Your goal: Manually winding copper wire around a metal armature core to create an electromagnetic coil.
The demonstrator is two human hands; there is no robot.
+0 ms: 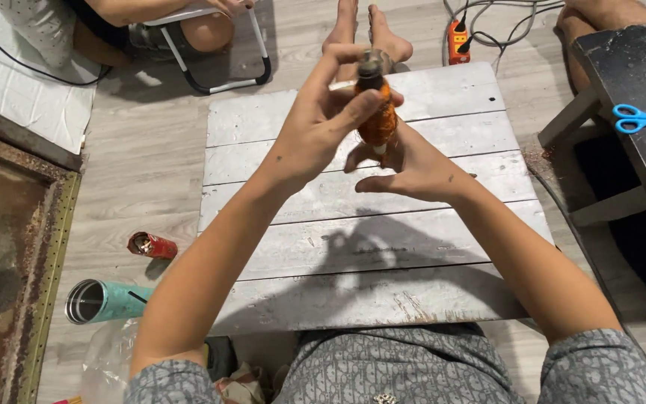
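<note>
Head view: looking down over a whitewashed plank table [383,247].
Right hand [405,168]: nearer, cupped under the orange thread-wrapped spool [377,120], fingers touching its lower end.
Left hand [323,120]: farther, fingers clamped around the spool's upper part, held upright above the table's far half.
Far right: blue scissors [632,118] on a dark bench [637,67].

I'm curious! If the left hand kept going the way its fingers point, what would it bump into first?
Probably the person's own bare feet beyond the board's far edge. The left hand, gripping the orange spool, points up and away over the white plank board; depth is unclear.
</note>
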